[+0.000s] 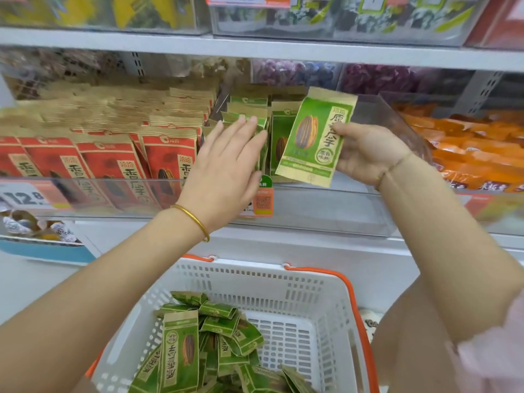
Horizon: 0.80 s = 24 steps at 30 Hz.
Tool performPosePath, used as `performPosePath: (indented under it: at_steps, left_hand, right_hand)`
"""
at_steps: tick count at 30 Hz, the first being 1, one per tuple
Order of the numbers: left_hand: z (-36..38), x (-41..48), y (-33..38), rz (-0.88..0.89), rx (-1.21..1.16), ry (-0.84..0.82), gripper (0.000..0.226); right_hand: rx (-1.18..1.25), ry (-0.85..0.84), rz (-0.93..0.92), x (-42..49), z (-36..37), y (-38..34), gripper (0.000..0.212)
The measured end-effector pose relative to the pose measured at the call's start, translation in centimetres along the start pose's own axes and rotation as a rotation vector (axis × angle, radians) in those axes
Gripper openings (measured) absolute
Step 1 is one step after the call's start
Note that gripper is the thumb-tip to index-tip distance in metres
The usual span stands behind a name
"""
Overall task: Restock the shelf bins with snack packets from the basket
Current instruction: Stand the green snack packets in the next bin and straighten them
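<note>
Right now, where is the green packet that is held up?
In the head view, right of centre: the right hand pinches the green packet over the clear shelf bin, beside the standing green packets that the left hand touches.

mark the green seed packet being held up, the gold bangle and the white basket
green sunflower seed packet (307,133), head view, on its printed seed
gold bangle (196,220), head view, on the band over the wrist
white basket (249,265), head view, on its far rim

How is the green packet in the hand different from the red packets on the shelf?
The green packet has a green front; the red packets have red fronts. The green packet is alone, tilted, held by the right hand; the red packets stand crowded in a clear bin. Both show a striped seed and tan edges.
</note>
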State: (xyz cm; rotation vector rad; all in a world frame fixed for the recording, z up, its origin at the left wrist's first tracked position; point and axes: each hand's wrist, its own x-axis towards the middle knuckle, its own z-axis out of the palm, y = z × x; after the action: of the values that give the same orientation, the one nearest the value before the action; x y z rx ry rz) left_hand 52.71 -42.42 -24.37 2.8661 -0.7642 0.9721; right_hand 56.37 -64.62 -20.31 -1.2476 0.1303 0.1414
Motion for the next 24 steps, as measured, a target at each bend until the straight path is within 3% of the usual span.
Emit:
performPosePath:
  at_steps: [7,16,24]
  left_hand:
    - [0.2,-0.1,-0.1,0.011,0.020,0.020,0.054]
    - [0.3,-0.1,-0.2,0.022,0.004,0.043,0.052]
    - [0.3,-0.1,-0.1,0.017,0.017,0.033,0.054]
  right_hand:
    - [-0.493,0.223,-0.085,5.8,0.6,1.9,0.044]
    - [-0.940,0.408,-0.108,9.1,3.5,4.4,0.038]
    - [-0.817,0.367,-0.082,9.3,2.6,4.6,0.041]
